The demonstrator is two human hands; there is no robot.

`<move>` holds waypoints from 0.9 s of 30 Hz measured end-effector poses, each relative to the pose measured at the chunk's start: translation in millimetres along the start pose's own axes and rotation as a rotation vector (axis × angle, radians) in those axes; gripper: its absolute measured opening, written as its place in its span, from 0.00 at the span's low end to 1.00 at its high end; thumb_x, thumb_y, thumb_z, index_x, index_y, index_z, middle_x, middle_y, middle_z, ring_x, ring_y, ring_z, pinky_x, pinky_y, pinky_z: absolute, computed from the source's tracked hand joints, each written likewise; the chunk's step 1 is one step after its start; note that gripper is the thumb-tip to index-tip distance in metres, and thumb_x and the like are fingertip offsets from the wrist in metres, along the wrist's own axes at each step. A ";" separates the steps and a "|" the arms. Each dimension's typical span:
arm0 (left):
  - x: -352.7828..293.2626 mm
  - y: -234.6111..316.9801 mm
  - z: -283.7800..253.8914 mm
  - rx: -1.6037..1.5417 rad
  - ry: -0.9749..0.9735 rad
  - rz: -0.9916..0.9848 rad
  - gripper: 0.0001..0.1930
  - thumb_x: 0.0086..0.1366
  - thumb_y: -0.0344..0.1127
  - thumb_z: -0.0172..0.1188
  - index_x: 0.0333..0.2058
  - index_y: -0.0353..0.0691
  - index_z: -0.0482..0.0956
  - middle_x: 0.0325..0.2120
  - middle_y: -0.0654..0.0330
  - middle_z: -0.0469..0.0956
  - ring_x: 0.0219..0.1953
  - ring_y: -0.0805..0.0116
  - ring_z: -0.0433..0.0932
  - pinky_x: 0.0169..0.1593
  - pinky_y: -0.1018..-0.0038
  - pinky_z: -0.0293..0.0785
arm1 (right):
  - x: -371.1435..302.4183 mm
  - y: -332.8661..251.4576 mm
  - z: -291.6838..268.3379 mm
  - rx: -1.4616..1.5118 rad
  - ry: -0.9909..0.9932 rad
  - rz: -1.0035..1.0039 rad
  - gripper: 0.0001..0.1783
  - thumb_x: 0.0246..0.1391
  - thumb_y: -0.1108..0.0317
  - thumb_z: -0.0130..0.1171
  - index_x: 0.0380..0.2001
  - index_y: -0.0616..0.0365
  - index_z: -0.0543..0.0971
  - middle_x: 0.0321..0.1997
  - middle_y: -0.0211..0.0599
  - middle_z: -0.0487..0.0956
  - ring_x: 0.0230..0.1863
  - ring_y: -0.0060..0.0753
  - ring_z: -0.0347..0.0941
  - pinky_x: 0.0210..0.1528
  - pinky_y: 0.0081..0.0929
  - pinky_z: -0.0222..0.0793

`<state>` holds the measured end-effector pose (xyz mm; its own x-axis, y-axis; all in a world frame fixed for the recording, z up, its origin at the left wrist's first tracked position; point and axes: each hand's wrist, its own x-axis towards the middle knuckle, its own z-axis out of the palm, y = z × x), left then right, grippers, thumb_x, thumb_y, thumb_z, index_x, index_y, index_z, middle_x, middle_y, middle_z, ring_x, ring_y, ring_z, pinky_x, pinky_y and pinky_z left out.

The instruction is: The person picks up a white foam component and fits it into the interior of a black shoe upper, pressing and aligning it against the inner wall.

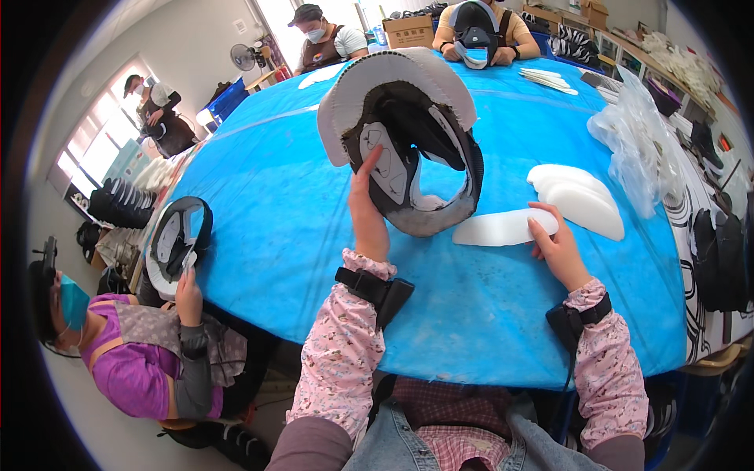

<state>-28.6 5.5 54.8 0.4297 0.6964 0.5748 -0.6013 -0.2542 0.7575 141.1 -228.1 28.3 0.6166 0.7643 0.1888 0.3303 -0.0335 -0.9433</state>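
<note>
My left hand grips an unfinished cap and holds it up over the table, its dark hollow inside facing me. The cap has a pale grey brim with a stitched edge, and a gap in its band shows blue behind. One finger lies against a white patch inside; the other fingers are partly hidden. Lower and to the right, my right hand pinches the end of a flat white curved piece, which points toward the cap but stays apart from it. Several similar white pieces lie overlapped just beyond that hand.
Blue sheeting covers the table. Crumpled clear plastic bags lie at right. A co-worker at left holds another cap. More people work across the table, one holding a cap. Flat white pieces lie at the far right.
</note>
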 end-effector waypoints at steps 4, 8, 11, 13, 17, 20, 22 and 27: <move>-0.8 -0.9 -5.6 0.076 -0.029 0.038 0.22 0.66 0.40 0.31 0.53 0.36 0.65 0.51 0.56 0.64 0.52 0.67 0.64 0.57 0.73 0.57 | 1.3 2.8 4.3 -0.007 -0.035 -0.040 0.18 0.55 0.60 0.51 0.47 0.54 0.67 0.25 0.30 0.72 0.18 0.17 0.64 0.21 0.15 0.60; -3.4 0.9 -2.6 0.028 0.021 0.001 0.22 0.67 0.44 0.35 0.49 0.35 0.69 0.49 0.58 0.65 0.52 0.68 0.62 0.56 0.75 0.55 | -3.8 -0.8 8.3 -0.019 -0.002 -0.049 0.17 0.55 0.59 0.51 0.44 0.56 0.69 0.24 0.29 0.72 0.18 0.17 0.64 0.19 0.15 0.59; -5.3 6.7 0.6 0.060 0.015 0.024 0.21 0.66 0.43 0.36 0.49 0.35 0.70 0.49 0.57 0.65 0.52 0.68 0.62 0.56 0.75 0.54 | -4.8 3.3 5.4 -0.016 0.005 0.000 0.16 0.55 0.57 0.50 0.36 0.61 0.72 0.21 0.28 0.73 0.17 0.16 0.64 0.19 0.15 0.59; -4.8 9.7 0.2 0.095 0.018 0.032 0.21 0.66 0.41 0.37 0.48 0.34 0.70 0.48 0.57 0.65 0.52 0.67 0.62 0.57 0.75 0.53 | -4.5 6.1 5.4 -0.067 -0.009 -0.015 0.16 0.55 0.56 0.50 0.32 0.60 0.73 0.20 0.27 0.73 0.17 0.16 0.64 0.19 0.15 0.58; -4.2 11.7 1.8 0.108 0.024 0.027 0.20 0.66 0.40 0.37 0.48 0.34 0.70 0.48 0.57 0.65 0.52 0.67 0.62 0.57 0.75 0.53 | -2.8 6.0 2.6 -0.123 -0.034 -0.002 0.16 0.55 0.57 0.50 0.29 0.61 0.75 0.19 0.29 0.74 0.18 0.16 0.66 0.20 0.16 0.60; -3.7 13.4 -1.0 0.150 0.014 0.043 0.19 0.66 0.39 0.37 0.48 0.34 0.70 0.48 0.57 0.65 0.53 0.67 0.61 0.57 0.75 0.52 | -2.8 2.1 5.1 -0.123 -0.056 0.004 0.16 0.55 0.57 0.50 0.30 0.62 0.75 0.20 0.29 0.73 0.18 0.16 0.66 0.21 0.16 0.61; -2.7 12.8 1.5 0.140 0.009 0.049 0.19 0.66 0.38 0.37 0.47 0.34 0.70 0.48 0.56 0.65 0.53 0.67 0.61 0.57 0.75 0.52 | -2.7 2.4 1.7 -0.148 -0.049 -0.001 0.16 0.55 0.57 0.50 0.32 0.62 0.74 0.20 0.29 0.73 0.18 0.16 0.66 0.20 0.16 0.60; -2.3 12.3 -1.0 0.112 -0.016 0.026 0.18 0.65 0.38 0.39 0.47 0.33 0.71 0.48 0.56 0.65 0.52 0.67 0.62 0.56 0.75 0.53 | -3.2 3.7 8.4 -0.051 0.044 -0.058 0.18 0.57 0.58 0.48 0.41 0.63 0.70 0.22 0.29 0.71 0.18 0.16 0.64 0.20 0.15 0.59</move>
<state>-37.7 1.5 62.5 0.4264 0.6779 0.5989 -0.5335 -0.3462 0.7717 134.4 -225.2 21.9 0.6260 0.7368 0.2554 0.4017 -0.0240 -0.9154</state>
